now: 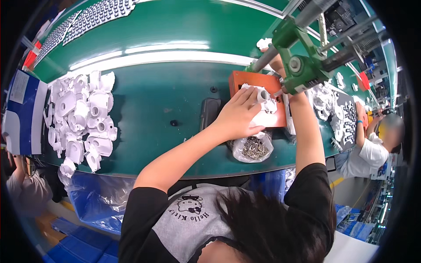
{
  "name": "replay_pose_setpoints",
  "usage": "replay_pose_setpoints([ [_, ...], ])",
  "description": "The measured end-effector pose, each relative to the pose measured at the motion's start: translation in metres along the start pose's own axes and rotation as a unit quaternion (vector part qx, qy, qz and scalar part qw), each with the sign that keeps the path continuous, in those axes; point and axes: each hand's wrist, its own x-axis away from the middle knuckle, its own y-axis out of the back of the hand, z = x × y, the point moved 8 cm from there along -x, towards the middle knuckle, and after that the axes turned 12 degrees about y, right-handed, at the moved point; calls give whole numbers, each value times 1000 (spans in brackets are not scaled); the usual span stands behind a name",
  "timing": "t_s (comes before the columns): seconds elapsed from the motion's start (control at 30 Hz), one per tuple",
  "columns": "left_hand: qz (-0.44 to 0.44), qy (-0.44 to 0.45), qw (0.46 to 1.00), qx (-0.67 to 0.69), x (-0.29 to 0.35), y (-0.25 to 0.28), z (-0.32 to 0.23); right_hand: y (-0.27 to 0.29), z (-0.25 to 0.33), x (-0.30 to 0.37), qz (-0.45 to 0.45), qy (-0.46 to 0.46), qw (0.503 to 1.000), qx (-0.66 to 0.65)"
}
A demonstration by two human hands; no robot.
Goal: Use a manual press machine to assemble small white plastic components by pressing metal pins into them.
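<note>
My left hand (238,115) lies over a white plastic part (264,105) with a round tube end, its fingers across the part and its thumb apart, holding it on an orange block fixture (250,79). Over the fixture stands a green hand press (302,68), its tip close to the white part. My right forearm reaches up behind the press head. Part of my right hand (275,60) shows beside the press's bar; the fingers are mostly hidden, so I cannot see what they grip. Just below the fixture sits a clear plastic bag of small metal pins (255,148).
A heap of white plastic parts (83,118) lies at the left, beside a blue and white box (24,114). More white parts (324,101) lie right of the press. A dark tool (210,113) rests left of the fixture. Another person (370,147) works at the far right.
</note>
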Motion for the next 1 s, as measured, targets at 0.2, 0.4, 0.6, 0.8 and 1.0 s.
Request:
replay_pose_setpoints([
  [0.2,0,-1,1000,7,-2,3,0,-25,0,-6,150,-26,986,-68],
  [0.4,1,9,1000,-9,-2,0,4,65,34,20,-115,-184,824,-524],
  [0.6,6,-15,1000,-25,-3,-1,-4,115,127,62,-36,-300,809,-505],
  [0.8,10,-12,998,-66,-2,-4,-6,113,152,63,-29,-259,857,-446],
  [1.0,15,-9,997,-80,-2,-7,-7,109,159,72,72,-280,919,-268],
])
